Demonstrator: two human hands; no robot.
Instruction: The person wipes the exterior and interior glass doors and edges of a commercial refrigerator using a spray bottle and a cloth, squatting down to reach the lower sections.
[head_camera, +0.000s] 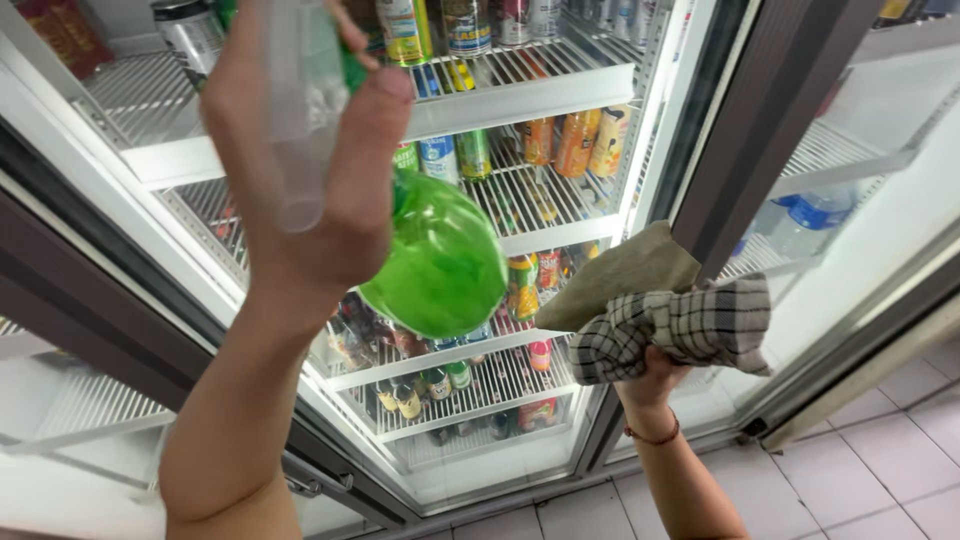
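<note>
A green plastic bottle is held up close to the camera, its rounded bottom facing the lens and its body running up and away behind the palm. The left hand is wrapped around it, fingers closed over the upper part and thumb pressed along the side, so that much of the bottle is hidden; a pale, see-through strip lies across the palm side, too blurred to tell what it is. The bottle hangs in the air in front of an open drinks fridge, level with its middle shelves and touching none of them. To the right and lower, the right hand is clenched on a checked cloth, grey and white, bunched above the fist; a plain olive-brown cloth sticks out of the same bundle toward the bottle, just beside it but apart. A thin reddish band circles the right wrist. The two hands are well apart. Behind them the white wire shelves carry cans and small bottles in orange, green and blue, with darker bottles on the lower shelves. A dark door frame separates this fridge from a second compartment on the right, where a clear bottle with a blue cap rests on a shelf. Pale floor tiles show at lower right.
</note>
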